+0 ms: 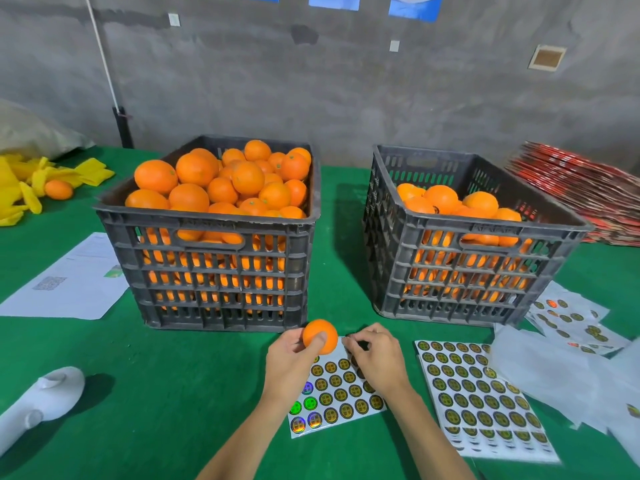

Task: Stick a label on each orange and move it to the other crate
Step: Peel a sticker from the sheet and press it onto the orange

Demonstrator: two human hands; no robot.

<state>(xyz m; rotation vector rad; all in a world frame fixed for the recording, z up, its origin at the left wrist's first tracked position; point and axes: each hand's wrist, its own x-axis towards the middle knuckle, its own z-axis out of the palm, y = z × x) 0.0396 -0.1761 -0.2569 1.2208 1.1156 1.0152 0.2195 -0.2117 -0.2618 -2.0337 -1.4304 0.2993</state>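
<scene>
My left hand (289,358) grips a small orange (320,336) just above the top edge of a label sheet (337,400) of round gold stickers. My right hand (375,353) is beside the orange, fingertips pinched together at the sheet's top edge; whether a label is between them I cannot tell. The left dark crate (211,271) is heaped with oranges. The right dark crate (460,271) is partly filled with oranges, some showing dark labels.
A stack of full label sheets (485,400) lies at right, with used backing papers (571,320) and clear film beyond. A white object (45,396) lies at left, a printed paper (69,278) behind it, yellow foam nets and one orange (59,189) far left. Red flat cartons (588,192) are stacked at right.
</scene>
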